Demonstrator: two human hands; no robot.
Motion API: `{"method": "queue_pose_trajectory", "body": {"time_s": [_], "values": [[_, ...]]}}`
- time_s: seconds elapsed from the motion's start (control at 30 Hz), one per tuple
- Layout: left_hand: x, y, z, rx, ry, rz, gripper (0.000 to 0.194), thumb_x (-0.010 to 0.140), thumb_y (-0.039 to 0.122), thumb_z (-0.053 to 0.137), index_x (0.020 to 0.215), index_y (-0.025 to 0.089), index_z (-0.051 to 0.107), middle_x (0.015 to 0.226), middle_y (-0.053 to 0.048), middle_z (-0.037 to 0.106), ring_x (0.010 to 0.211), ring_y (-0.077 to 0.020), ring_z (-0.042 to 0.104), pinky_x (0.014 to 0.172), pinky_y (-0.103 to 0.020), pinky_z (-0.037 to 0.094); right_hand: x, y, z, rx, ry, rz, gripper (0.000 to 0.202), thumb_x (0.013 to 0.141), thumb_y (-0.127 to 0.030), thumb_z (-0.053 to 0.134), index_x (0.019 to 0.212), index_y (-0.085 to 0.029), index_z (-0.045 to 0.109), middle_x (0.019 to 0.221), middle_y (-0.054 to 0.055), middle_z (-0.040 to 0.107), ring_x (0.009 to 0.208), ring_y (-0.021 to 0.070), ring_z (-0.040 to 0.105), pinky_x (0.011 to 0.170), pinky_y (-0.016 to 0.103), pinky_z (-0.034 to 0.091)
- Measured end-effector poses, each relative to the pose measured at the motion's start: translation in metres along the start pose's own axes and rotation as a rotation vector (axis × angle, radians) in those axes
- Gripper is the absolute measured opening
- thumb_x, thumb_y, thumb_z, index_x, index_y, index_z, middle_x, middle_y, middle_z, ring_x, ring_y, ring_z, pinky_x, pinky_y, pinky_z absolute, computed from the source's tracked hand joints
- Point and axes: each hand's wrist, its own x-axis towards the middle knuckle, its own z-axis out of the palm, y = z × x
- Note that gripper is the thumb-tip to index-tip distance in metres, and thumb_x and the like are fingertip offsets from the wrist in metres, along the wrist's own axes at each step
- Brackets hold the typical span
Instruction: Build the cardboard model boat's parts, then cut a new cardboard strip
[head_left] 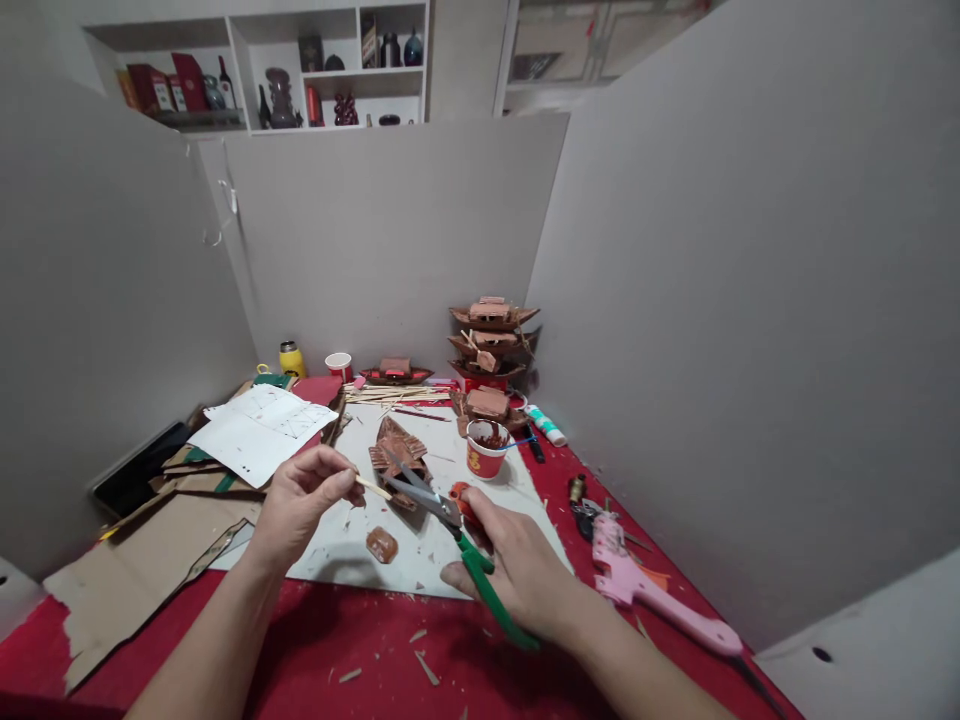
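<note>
Between the thumb and fingers of my left hand (309, 497) is a short pale wooden stick (374, 488), its free end pointing right. My right hand (514, 560) holds scissors (487, 590) with green and orange handles. Their blades are apart and point up and left, near the stick's free end. Behind and below the blades sits a brown model boat (397, 446), partly hidden by them. A small brown block (382, 545) lies on the white sheet (337, 550) in front of it.
Stacked model boats (493, 340) stand at the back. A paper cup of brown paint (486, 452) is right of centre. The pink glue gun (660, 595) lies at the right. Cardboard (161, 550) and drawn paper (262, 430) cover the left. Sticks (397, 395) lie behind; grey panels enclose the table.
</note>
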Motion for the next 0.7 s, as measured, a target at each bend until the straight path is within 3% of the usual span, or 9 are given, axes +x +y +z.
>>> {"method": "queue_pose_trajectory", "body": {"time_s": [0.27, 0.7], "values": [[-0.0021, 0.0003, -0.002, 0.096, 0.043, 0.03, 0.018, 0.072, 0.031, 0.077, 0.074, 0.017, 0.067, 0.064, 0.0, 0.068, 0.057, -0.0128, 0.063, 0.056, -0.022, 0.05, 0.0054, 0.0065, 0.0016, -0.185, -0.011, -0.047, 0.032, 0.079, -0.046, 0.061, 0.094, -0.019, 0.052, 0.08, 0.004, 0.062, 0.071, 0.0205, 0.056, 0.061, 0.027, 0.033], [-0.0047, 0.0019, -0.0006, 0.141, 0.055, 0.119, 0.014, 0.074, 0.03, 0.076, 0.076, 0.019, 0.068, 0.071, -0.001, 0.07, 0.062, -0.0126, 0.064, 0.057, -0.021, 0.051, 0.0077, 0.0074, 0.0, -0.184, -0.015, -0.058, 0.037, 0.079, -0.055, 0.062, 0.091, -0.019, 0.059, 0.08, 0.004, 0.067, 0.07, 0.02, 0.06, 0.059, 0.027, 0.032]]}}
